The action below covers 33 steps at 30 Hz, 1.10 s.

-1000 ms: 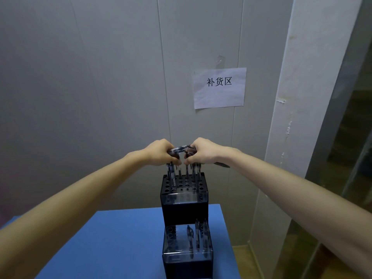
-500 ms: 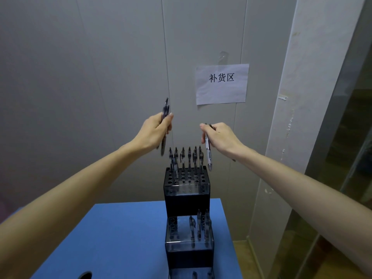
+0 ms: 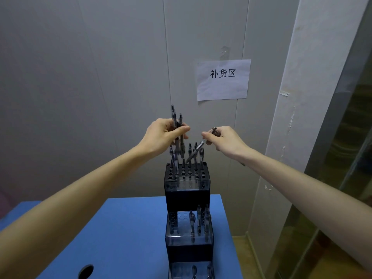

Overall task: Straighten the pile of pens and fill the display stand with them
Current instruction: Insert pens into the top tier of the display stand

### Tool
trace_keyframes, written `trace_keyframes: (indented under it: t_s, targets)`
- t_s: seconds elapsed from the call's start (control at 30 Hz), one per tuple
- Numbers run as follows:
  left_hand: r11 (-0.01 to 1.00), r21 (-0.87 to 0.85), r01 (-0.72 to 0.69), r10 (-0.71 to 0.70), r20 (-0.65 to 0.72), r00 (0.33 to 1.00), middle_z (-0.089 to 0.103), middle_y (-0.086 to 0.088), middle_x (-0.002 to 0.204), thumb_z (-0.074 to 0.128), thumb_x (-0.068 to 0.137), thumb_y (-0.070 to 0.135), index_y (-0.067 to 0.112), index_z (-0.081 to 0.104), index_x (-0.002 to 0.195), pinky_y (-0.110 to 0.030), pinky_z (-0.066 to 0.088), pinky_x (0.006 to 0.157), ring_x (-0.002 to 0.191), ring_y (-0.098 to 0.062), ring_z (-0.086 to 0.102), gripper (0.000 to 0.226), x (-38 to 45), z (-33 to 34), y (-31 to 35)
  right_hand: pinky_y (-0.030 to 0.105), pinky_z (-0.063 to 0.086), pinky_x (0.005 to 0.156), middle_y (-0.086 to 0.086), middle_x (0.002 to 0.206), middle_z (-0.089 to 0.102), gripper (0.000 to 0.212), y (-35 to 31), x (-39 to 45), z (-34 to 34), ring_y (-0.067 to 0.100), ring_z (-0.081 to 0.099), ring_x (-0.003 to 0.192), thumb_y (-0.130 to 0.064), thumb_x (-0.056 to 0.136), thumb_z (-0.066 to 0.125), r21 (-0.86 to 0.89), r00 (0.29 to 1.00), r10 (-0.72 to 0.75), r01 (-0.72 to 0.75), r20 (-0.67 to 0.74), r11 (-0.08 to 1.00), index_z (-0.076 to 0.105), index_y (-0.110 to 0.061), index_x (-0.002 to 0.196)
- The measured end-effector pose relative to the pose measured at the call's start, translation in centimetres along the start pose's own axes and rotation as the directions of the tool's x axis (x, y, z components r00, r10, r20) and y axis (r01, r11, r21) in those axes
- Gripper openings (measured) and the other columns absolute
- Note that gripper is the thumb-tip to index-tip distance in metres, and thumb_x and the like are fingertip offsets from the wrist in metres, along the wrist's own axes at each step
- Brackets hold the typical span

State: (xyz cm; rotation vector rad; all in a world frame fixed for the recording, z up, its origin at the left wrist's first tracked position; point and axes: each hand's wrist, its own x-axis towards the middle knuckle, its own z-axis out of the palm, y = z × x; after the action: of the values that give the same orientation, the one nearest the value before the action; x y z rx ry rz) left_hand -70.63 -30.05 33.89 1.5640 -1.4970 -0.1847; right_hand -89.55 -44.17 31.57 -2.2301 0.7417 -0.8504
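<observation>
- The blue table point(image 3: 124, 234) fills the near ground, with a round hole point(image 3: 86, 271) in its top at about 7 o'clock.
- A dark stepped display stand point(image 3: 188, 200) rises from the table near its right edge, at 6 o'clock of the view; each step is a block of small round holes.
- The lowest step point(image 3: 191, 270) shows two pens at the bottom edge of the view.
- The middle step point(image 3: 189, 224) holds several pens point(image 3: 199, 220) upright, mostly on its right side; the holes at its left look bare.
- The top step point(image 3: 186, 176) carries a back row of upright pens point(image 3: 190, 152), with the front rows of holes open.
- The left hand point(image 3: 164, 135), at about 11 o'clock from the top step, grips two pens point(image 3: 178, 129) upright between thumb and curled fingers, above the stand's left side.
- The right hand point(image 3: 223, 137), at about 1 o'clock from the top step, pinches one pen point(image 3: 196, 153) near its upper end; the pen slants down to the left, its tip just over the back holes.
- A paper sign point(image 3: 223, 79) with printed characters hangs on the grey wall point(image 3: 80, 77) behind.
</observation>
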Motion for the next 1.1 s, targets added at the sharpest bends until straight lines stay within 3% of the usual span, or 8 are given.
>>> trace_keyframes:
  t_s: [0.07, 0.17, 0.23, 0.4, 0.53, 0.73, 0.97, 1.1]
  targets:
    - [1.000, -0.021, 0.011, -0.011, 0.008, 1.000, 0.079, 0.008, 0.092, 0.066, 0.099, 0.042, 0.022, 0.076, 0.105, -0.032, 0.060, 0.078, 0.082, -0.016, 0.075, 0.023, 0.1, 0.1, 0.1, 0.029, 0.041, 0.064, 0.004, 0.075, 0.070, 0.034, 0.0, -0.1, -0.5, 0.008, 0.048, 0.056, -0.041, 0.097, 0.065, 0.018, 1.000, 0.019, -0.019, 0.011, 1.000, 0.075, -0.010, 0.087]
    - [0.997, -0.061, 0.057, -0.053, 0.062, 0.997, 0.080, 0.002, 0.096, 0.064, 0.101, 0.029, 0.014, 0.073, 0.112, -0.035, 0.061, 0.075, 0.081, -0.018, 0.076, 0.020, 0.3, 0.3, 0.0, 0.027, 0.048, 0.069, -0.004, 0.081, 0.073, 0.017, 0.1, -0.2, -1.1, 0.007, 0.060, 0.069, -0.034, 0.091, 0.075, 0.017, 1.000, 0.015, -0.015, -0.002, 1.000, 0.077, -0.017, 0.093]
    - [0.995, -0.069, 0.077, -0.070, 0.106, 0.992, 0.080, -0.001, 0.098, 0.065, 0.101, 0.025, 0.011, 0.070, 0.114, -0.037, 0.062, 0.070, 0.076, -0.018, 0.075, 0.020, 0.3, 0.4, -0.1, 0.027, 0.053, 0.076, -0.004, 0.084, 0.075, 0.016, 0.2, -0.3, -1.2, 0.010, 0.068, 0.080, -0.030, 0.085, 0.082, 0.022, 0.999, 0.009, -0.009, -0.042, 1.000, 0.076, -0.018, 0.093]
    - [1.000, -0.010, 0.013, -0.012, 0.108, 0.994, 0.079, 0.002, 0.092, 0.072, 0.096, 0.025, 0.017, 0.068, 0.107, -0.024, 0.053, 0.065, 0.069, -0.005, 0.069, 0.015, 0.0, 1.8, -0.3, 0.028, 0.058, 0.079, -0.006, 0.083, 0.075, 0.018, 0.3, -0.6, -1.1, 0.010, 0.070, 0.081, -0.027, 0.080, 0.086, 0.030, 0.993, -0.033, 0.036, -0.113, 0.999, 0.075, -0.019, 0.092]
    - [0.999, 0.044, 0.004, -0.007, 0.084, 0.996, 0.079, 0.008, 0.089, 0.079, 0.089, 0.031, 0.022, 0.072, 0.107, -0.037, 0.059, 0.087, 0.085, -0.005, 0.074, 0.021, 0.1, 2.8, -0.6, 0.029, 0.058, 0.079, -0.008, 0.083, 0.075, 0.013, 0.1, -1.0, -0.6, 0.008, 0.070, 0.081, -0.029, 0.084, 0.083, 0.037, 0.992, -0.084, 0.087, -0.098, 0.995, 0.076, -0.022, 0.093]
    - [0.994, 0.090, 0.063, -0.068, 0.048, 0.997, 0.076, 0.008, 0.081, 0.087, 0.075, 0.048, 0.028, 0.077, 0.090, -0.051, 0.058, 0.082, 0.081, -0.022, 0.072, 0.026, 0.2, 3.5, -1.3, 0.023, 0.052, 0.080, -0.010, 0.087, 0.076, 0.009, 0.1, -1.3, -0.2, 0.003, 0.069, 0.086, -0.029, 0.087, 0.079, 0.036, 0.991, -0.112, 0.115, -0.070, 0.993, 0.077, -0.023, 0.093]
    - [0.992, 0.037, 0.121, -0.121, -0.002, 0.993, 0.077, 0.006, 0.079, 0.090, 0.071, 0.045, 0.028, 0.081, 0.086, -0.052, 0.059, 0.082, 0.080, -0.023, 0.073, 0.024, -0.1, 3.5, -2.2, 0.029, 0.053, 0.084, -0.012, 0.089, 0.076, 0.007, 0.7, -1.3, 0.1, 0.008, 0.069, 0.092, -0.030, 0.087, 0.079, 0.085, 0.989, -0.096, 0.106, -0.114, 0.991, 0.077, -0.024, 0.091]
    - [0.991, -0.037, 0.132, -0.134, -0.062, 0.989, 0.077, 0.000, 0.075, 0.093, 0.071, 0.039, 0.023, 0.081, 0.084, -0.052, 0.061, 0.076, 0.074, -0.028, 0.073, 0.024, -0.2, 3.2, -1.9, 0.028, 0.050, 0.079, -0.011, 0.089, 0.076, 0.006, 0.8, -1.2, 0.2, 0.009, 0.068, 0.089, -0.029, 0.087, 0.080, 0.084, 0.987, -0.114, 0.124, -0.117, 0.989, 0.077, -0.025, 0.090]
